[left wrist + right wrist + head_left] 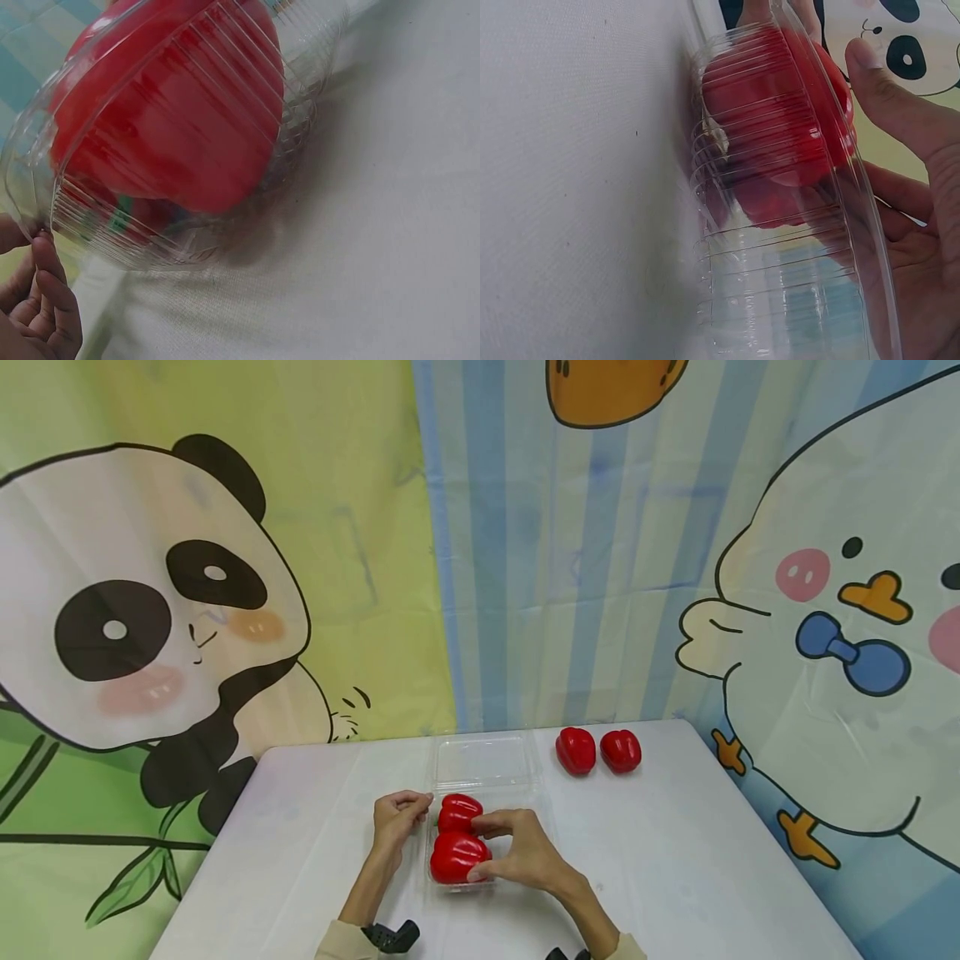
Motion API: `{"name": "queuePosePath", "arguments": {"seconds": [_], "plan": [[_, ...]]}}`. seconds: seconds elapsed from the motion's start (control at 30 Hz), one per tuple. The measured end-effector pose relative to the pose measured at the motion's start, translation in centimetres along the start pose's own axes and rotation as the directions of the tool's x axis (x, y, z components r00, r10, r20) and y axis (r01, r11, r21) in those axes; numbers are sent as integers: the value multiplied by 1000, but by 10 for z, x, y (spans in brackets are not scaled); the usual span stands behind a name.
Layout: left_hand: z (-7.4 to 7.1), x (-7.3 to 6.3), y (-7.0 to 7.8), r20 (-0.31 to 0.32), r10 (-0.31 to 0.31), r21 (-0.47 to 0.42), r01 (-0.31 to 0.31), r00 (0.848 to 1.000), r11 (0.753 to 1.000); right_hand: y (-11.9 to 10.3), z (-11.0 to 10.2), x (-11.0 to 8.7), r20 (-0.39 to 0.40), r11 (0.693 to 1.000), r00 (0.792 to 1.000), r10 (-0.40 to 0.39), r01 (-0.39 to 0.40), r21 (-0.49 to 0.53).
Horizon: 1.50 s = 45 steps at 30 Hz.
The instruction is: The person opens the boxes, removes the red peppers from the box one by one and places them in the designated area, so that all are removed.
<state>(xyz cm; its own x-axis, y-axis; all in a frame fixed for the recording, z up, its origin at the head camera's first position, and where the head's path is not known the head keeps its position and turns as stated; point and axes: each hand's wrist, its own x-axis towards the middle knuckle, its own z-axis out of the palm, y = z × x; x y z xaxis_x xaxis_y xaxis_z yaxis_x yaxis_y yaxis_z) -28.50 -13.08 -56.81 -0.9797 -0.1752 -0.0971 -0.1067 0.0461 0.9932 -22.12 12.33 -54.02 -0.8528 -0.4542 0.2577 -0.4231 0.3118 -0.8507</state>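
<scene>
A clear plastic clamshell box (480, 890) stands on the table with its lid (483, 762) folded back flat. Two glossy red bell peppers sit in its left side: a far pepper (459, 812) and a near pepper (454, 857). At the box's left rim, my left hand (397, 820) pinches the edge between thumb and fingertip; the left wrist view shows this pinch. My right hand (525, 852) curves round the near pepper's right side, thumb (889, 94) at its near edge and fingers reaching between the two peppers. Fingertip contact there is partly hidden.
Two more red bell peppers, one left (576, 751) and one right (621, 751), lie at the far edge of the white table (675, 860), right of the lid. A printed curtain (517, 568) hangs behind the table.
</scene>
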Motion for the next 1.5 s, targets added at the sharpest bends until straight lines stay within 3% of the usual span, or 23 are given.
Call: {"name": "queuePosePath", "arguments": {"seconds": [0.6, 1.5], "plan": [[1, 0, -1, -4, -5, -1, 5, 1000, 1000, 2, 7, 1, 62, 993, 996, 60, -53, -103], [1, 3, 0, -2, -14, -4, 14, 1000, 1000, 0, 8, 0, 48, 990, 998, 27, -20, -141]]}}
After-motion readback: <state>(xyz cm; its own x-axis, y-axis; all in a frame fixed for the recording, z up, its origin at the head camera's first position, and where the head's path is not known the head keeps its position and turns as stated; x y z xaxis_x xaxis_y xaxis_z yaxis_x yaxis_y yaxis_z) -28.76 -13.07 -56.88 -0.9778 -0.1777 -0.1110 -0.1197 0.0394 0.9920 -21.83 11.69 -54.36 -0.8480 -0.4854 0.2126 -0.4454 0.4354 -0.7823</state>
